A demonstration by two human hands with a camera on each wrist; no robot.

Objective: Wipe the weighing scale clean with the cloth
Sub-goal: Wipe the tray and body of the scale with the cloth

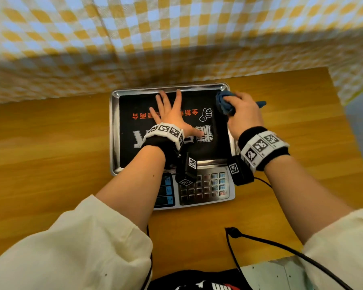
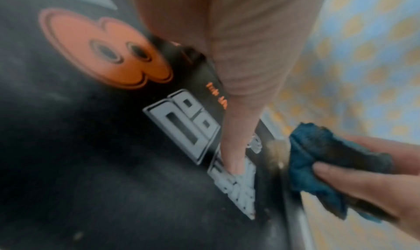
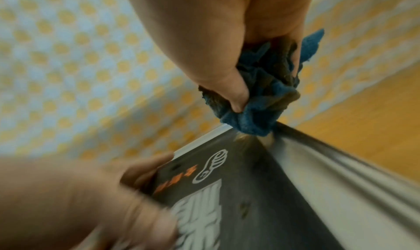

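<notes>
A weighing scale (image 1: 197, 186) with a steel pan (image 1: 113, 130) and a black printed sheet on it stands on the wooden table. My left hand (image 1: 169, 111) lies flat on the sheet with its fingers spread. My right hand (image 1: 242, 114) grips a bunched blue cloth (image 1: 224, 101) at the pan's far right corner. In the right wrist view the cloth (image 3: 256, 110) touches the pan's rim (image 3: 329, 173) at that corner. The left wrist view shows my left thumb (image 2: 236, 128) on the sheet and the cloth (image 2: 318, 164) beside it.
A yellow and blue checked fabric (image 1: 134, 38) hangs right behind the scale. The keypad (image 1: 203, 185) and display face me. Black cables (image 1: 260, 241) run over the table (image 1: 50, 143) near its front edge. Bare wood lies left and right of the scale.
</notes>
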